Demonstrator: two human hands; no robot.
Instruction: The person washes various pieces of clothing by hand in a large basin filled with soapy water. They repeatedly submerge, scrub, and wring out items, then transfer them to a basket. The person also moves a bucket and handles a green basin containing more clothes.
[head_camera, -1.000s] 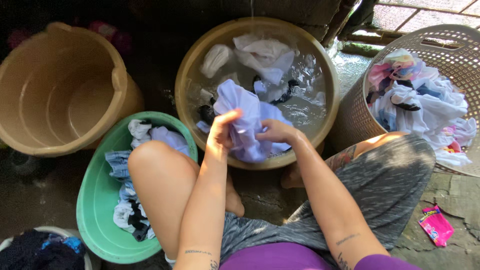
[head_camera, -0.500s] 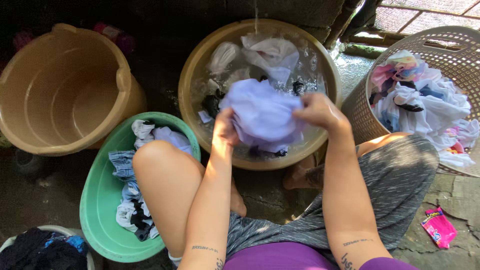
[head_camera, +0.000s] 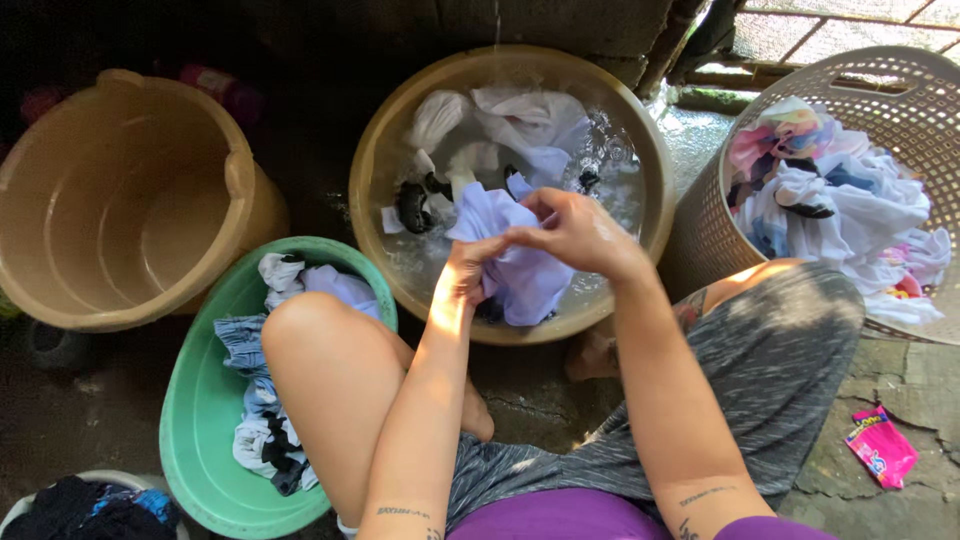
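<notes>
A pale lilac wet garment (head_camera: 520, 270) is bunched over the near side of a round tan wash basin (head_camera: 655, 160) full of water and other white and dark clothes. My left hand (head_camera: 465, 275) grips the cloth from below on its left. Over the top of the same cloth closes my right hand (head_camera: 575, 232), pressing it against the left hand. Both hands meet above the basin's front part.
A big tan tub (head_camera: 230, 170) stands at the left. A green basin (head_camera: 195, 420) with wrung clothes lies by my left knee. A white perforated laundry basket (head_camera: 720, 230) with mixed clothes is at the right. A pink sachet (head_camera: 880, 447) lies on the ground.
The lilac garment, held spread and lifted half a second ago, is now bunched lower over the water. Both hands have come together on it.
</notes>
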